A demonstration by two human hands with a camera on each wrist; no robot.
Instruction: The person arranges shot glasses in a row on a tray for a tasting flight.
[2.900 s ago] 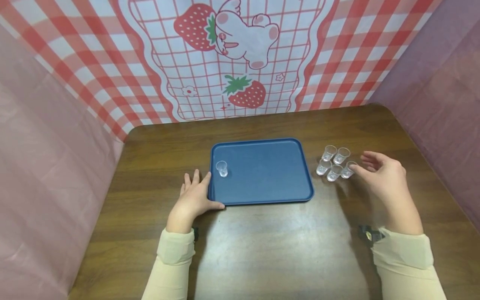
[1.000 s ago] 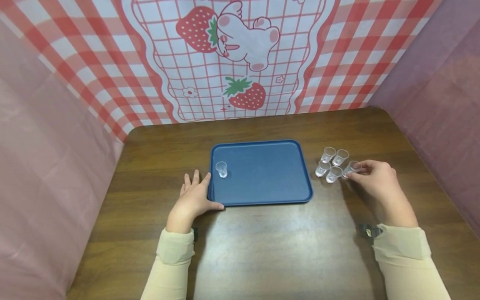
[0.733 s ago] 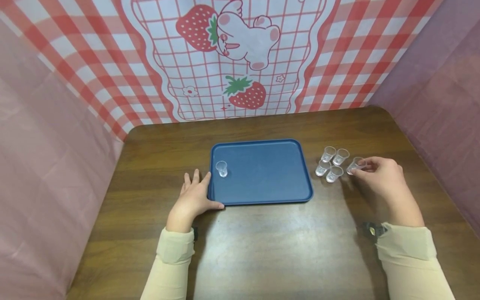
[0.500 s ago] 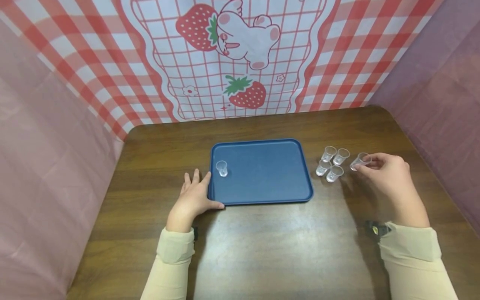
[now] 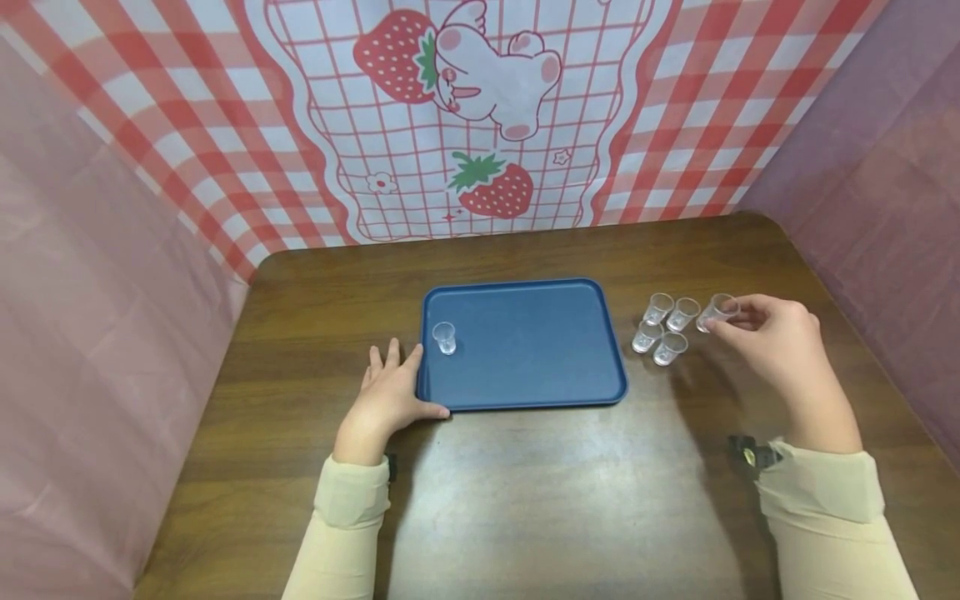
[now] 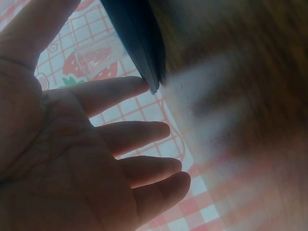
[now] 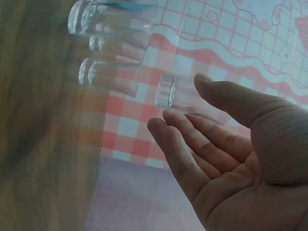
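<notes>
Between thumb and fingertips my right hand [image 5: 780, 337] pinches a clear shot glass [image 5: 717, 312]; the right wrist view shows its thick base [image 7: 166, 90] raised off the table. Several more shot glasses [image 5: 670, 348] stand grouped just left of it. My left hand [image 5: 386, 404] lies with spread fingers at the left edge of the blue tray [image 5: 525, 350], its thumb along the front rim. In the left wrist view a fingertip [image 6: 139, 84] touches the tray's edge [image 6: 139, 38]. One shot glass [image 5: 445, 338] stands on the tray near its left side.
The wooden table [image 5: 525, 500] carries everything. Behind it hangs a red-and-white checked cloth [image 5: 480, 125] with strawberries. Pink drapes stand at the left [image 5: 97, 292] and right [image 5: 862, 167] sides.
My right hand has taken hold of the nearest right glass, lifted it out of the group to the right, then moved it farther back. The left hand and tray stay in place.
</notes>
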